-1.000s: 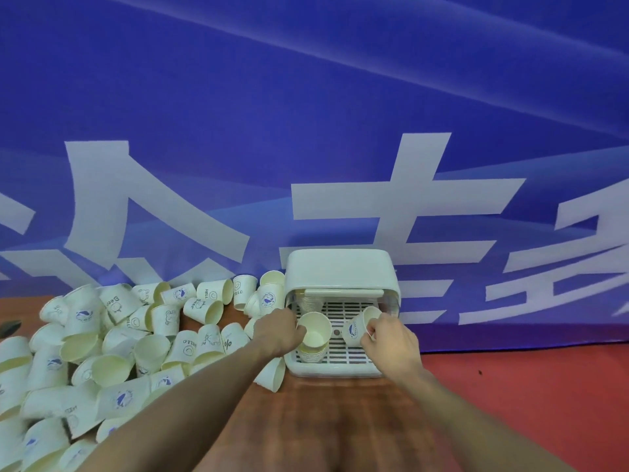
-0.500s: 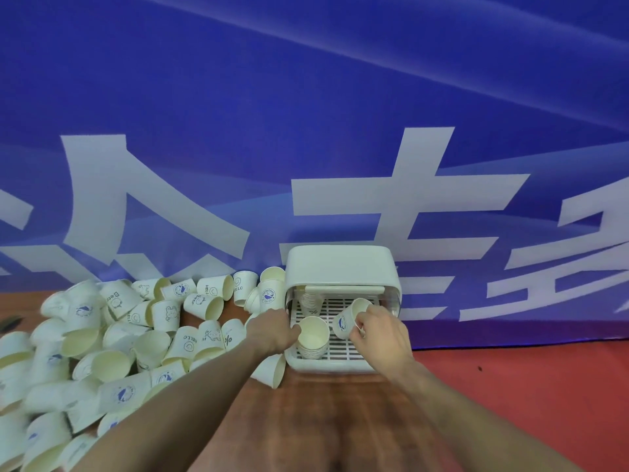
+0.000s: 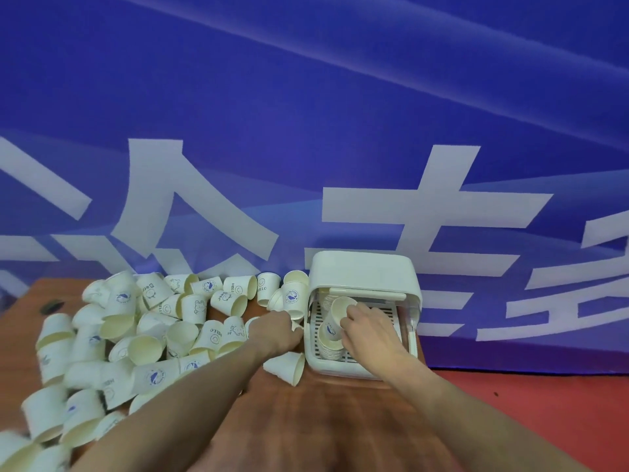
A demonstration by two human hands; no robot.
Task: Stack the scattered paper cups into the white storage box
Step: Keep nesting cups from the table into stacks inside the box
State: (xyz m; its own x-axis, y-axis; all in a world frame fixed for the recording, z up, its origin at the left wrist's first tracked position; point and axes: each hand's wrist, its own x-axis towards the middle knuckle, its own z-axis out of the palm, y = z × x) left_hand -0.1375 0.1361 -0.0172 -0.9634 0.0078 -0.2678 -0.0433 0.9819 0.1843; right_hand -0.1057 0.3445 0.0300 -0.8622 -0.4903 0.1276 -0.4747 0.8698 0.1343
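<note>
Progress: early going; one short nested stack of cream paper cups (image 3: 328, 342) sits in the white plastic storage box (image 3: 366, 277), just under my right fingers.
Right hand (image 3: 369, 330): gripping a whale-print paper cup (image 3: 337, 315), tilted above that stack.
Left hand (image 3: 277, 330): beside the box's left wall, grip unclear.
Left to do: the scattered pile of paper cups (image 3: 136, 335), left of my fingers.

Brown wood counter (image 3: 326, 420) before me: loose paper cups (image 3: 143, 335) heaped left, white storage box (image 3: 366, 277) at back edge.

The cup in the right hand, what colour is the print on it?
Blue, a small round logo on the cream cup gripped by the right hand; head view.
</note>
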